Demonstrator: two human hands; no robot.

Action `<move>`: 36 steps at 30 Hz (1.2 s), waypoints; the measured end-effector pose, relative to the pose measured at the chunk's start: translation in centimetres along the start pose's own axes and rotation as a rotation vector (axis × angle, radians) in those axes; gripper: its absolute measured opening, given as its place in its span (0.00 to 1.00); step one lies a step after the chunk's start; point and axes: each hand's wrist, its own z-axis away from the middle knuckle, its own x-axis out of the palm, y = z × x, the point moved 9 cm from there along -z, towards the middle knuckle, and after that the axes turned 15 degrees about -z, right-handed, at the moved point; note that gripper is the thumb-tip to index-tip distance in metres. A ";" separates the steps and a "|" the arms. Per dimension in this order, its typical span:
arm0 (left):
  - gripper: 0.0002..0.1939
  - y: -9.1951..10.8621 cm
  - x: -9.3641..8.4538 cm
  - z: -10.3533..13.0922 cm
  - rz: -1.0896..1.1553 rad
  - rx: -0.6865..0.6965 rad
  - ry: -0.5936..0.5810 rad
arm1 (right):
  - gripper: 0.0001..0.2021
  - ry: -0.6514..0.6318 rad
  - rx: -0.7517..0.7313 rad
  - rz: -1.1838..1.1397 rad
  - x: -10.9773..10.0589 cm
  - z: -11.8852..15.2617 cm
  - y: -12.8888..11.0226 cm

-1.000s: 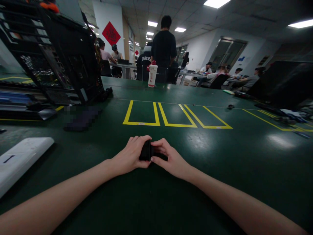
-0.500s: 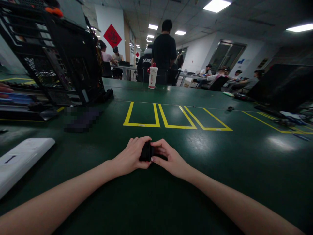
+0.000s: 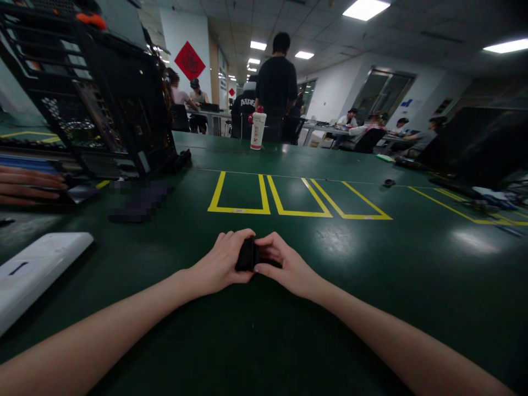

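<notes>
A small black box-shaped object (image 3: 246, 255) is held between my two hands, low over the green table (image 3: 256, 335) or resting on it; I cannot tell which. My left hand (image 3: 223, 258) wraps round its left side, thumb on the near edge and fingers over the top. From the right, my right hand (image 3: 286, 268) grips its edge with thumb and fingertips. Dark material shows inside the curl of the right hand, but its kind is unclear. Both palms hide part of the object.
Yellow tape outlines (image 3: 239, 210) lie beyond my hands. To the left are a white power strip-like slab (image 3: 45, 264), an open black computer case (image 3: 111, 104) and another person's hand (image 3: 28, 184). A white cup (image 3: 258, 131) stands at the far edge; a dark monitor (image 3: 478, 146) is at right.
At the left edge, the other person's hand has come further into view near the computer case. My hands and the black object have hardly moved.
</notes>
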 end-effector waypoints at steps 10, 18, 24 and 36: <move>0.34 -0.5 0.3 0.0 -0.023 -0.010 0.067 | 0.16 0.040 0.001 0.024 -0.3 -0.3 0.3; 0.35 -0.6 0.4 0.1 -0.021 -0.007 0.065 | 0.15 0.003 -0.102 0.104 -0.1 0.1 -0.7; 0.34 -0.7 0.4 0.1 0.003 -0.028 0.056 | 0.14 0.045 -0.025 0.077 -0.3 -0.2 0.0; 0.30 -0.5 0.2 0.1 0.004 -0.017 0.052 | 0.11 0.056 -0.037 0.043 -0.2 -0.1 -0.2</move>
